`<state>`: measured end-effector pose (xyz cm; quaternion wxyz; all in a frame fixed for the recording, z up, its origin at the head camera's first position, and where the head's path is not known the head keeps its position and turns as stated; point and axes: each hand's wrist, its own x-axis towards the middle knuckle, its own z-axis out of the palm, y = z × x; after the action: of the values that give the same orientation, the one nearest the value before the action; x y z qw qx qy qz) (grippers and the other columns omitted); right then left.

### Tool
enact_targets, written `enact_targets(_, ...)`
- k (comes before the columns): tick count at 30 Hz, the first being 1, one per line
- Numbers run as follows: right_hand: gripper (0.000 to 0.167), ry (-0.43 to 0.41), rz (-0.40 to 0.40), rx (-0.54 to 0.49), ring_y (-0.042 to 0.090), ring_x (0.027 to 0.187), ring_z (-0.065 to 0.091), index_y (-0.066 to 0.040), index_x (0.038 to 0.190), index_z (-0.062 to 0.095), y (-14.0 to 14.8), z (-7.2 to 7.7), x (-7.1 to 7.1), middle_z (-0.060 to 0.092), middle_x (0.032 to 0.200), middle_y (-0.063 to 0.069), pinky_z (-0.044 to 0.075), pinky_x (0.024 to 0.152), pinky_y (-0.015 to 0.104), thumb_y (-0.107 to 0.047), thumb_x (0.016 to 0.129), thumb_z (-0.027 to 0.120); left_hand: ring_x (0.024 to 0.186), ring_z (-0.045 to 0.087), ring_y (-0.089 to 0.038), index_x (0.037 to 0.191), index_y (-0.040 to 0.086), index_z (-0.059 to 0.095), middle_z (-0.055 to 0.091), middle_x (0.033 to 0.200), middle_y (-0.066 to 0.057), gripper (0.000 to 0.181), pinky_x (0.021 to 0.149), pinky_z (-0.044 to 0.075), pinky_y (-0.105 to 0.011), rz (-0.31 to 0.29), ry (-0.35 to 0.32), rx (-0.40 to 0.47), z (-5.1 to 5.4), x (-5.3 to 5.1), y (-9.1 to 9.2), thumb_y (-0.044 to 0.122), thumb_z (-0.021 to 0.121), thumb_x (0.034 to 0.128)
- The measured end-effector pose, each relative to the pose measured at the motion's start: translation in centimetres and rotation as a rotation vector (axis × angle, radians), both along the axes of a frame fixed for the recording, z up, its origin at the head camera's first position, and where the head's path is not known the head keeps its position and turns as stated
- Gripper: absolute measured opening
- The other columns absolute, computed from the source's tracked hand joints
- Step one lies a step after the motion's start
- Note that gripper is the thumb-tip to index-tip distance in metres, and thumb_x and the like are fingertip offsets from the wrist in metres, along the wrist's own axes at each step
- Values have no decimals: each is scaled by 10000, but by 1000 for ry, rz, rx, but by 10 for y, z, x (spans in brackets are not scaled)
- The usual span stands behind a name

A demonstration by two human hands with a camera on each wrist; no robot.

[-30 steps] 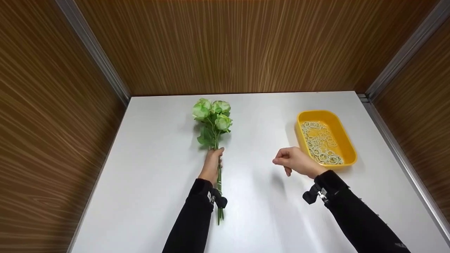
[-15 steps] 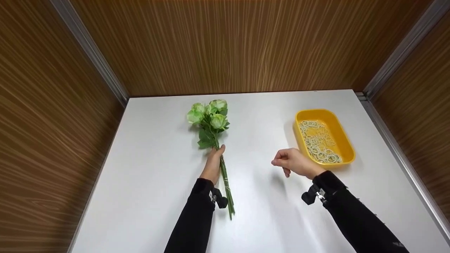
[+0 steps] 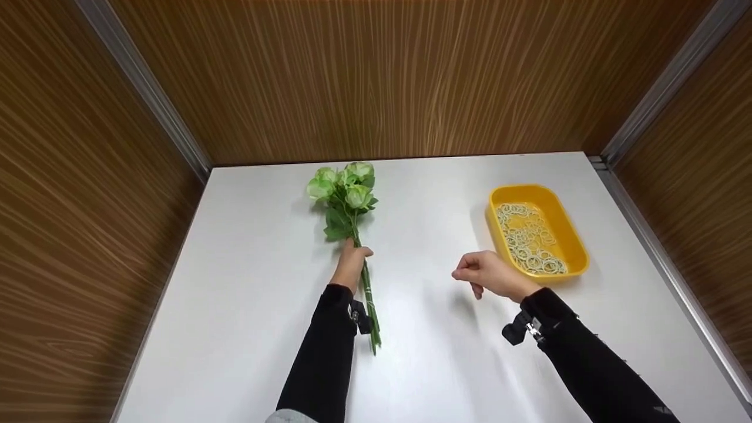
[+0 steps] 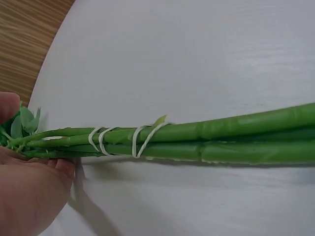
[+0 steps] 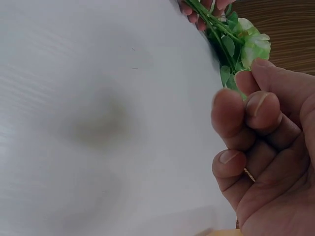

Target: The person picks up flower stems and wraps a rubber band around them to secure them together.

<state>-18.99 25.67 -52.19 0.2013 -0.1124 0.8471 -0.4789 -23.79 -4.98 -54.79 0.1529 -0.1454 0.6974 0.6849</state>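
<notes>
In the head view my left hand (image 3: 351, 264) grips a bunch of pale green artificial flowers (image 3: 359, 197) just below the leaves. Its stems point toward me, slightly to the right. White rubber bands (image 4: 135, 144) loop round the green stems (image 4: 236, 130), seen close up in the left wrist view. There the thumb is above the stems and the other fingers pass beneath them. My right hand (image 3: 490, 273) hovers over the table, left of a yellow tray (image 3: 567, 212). Its fingers (image 5: 229, 115) are loosely curled, and nothing shows between them in the right wrist view.
Loose pale rubber bands (image 3: 531, 258) lie in the yellow tray at the right. A white tabletop (image 3: 247, 329) lies under both hands. Wood-grain panels (image 3: 376, 82) close in the back and both sides, with metal strips (image 3: 141, 82) at the corners.
The flower heads have swung a little left and the stem ends right, with my left hand still holding the bunch. My right hand has stayed almost in place.
</notes>
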Motion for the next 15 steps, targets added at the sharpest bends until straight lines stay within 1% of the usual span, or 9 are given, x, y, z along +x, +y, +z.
enact_targets(1, 153, -2, 0, 1, 175, 502, 554, -38, 924, 653, 2, -5, -2, 535, 576, 8, 444, 629, 296, -165, 1007, 668, 1582, -34, -277, 1633, 64, 3, -28, 1714, -135, 838, 1269, 78, -463, 1, -4, 2, 1, -1, -1, 146, 523, 981)
enact_targets(3, 166, -2, 5, -4, 161, 505, 555, -45, 933, 655, 3, -7, -3, 538, 578, -9, 443, 626, 301, -193, 1007, 673, 1581, -45, -272, 1634, 74, -7, -39, 1715, -123, 854, 1268, 73, -465, -1, -6, 12, 2, -2, -2, 182, 535, 983)
enact_targets(7, 187, -6, 14, -6, 167, 511, 567, -27, 958, 663, 2, -6, -3, 547, 585, -5, 452, 641, 308, -208, 1002, 682, 1582, -40, -271, 1637, 87, 0, -30, 1716, -113, 866, 1267, 73, -471, -7, 4, 19, 4, -2, -3, 245, 551, 989)
enact_targets(10, 168, -14, 15, -10, 171, 515, 576, -38, 953, 669, 2, -5, -4, 555, 594, 1, 455, 659, 301, -198, 1001, 682, 1582, -32, -272, 1637, 83, 7, -15, 1717, -113, 878, 1267, 67, -474, -9, 4, 20, 5, -2, -4, 297, 565, 993)
enact_targets(13, 156, -22, 10, -6, 168, 519, 581, -68, 923, 670, 3, -5, -4, 563, 599, 1, 438, 644, 287, -204, 998, 688, 1582, -36, -277, 1635, 79, -3, -20, 1717, -114, 892, 1267, 56, -481, -21, -7, 25, 5, -2, -5, 356, 564, 1006)
enact_targets(15, 171, -14, 12, 1, 173, 518, 588, -71, 904, 665, 3, -5, -4, 561, 589, 2, 425, 636, 279, -215, 991, 697, 1582, -44, -276, 1635, 77, -6, -25, 1717, -112, 891, 1267, 43, -481, -28, -9, 31, 4, -2, -7, 382, 556, 1015)
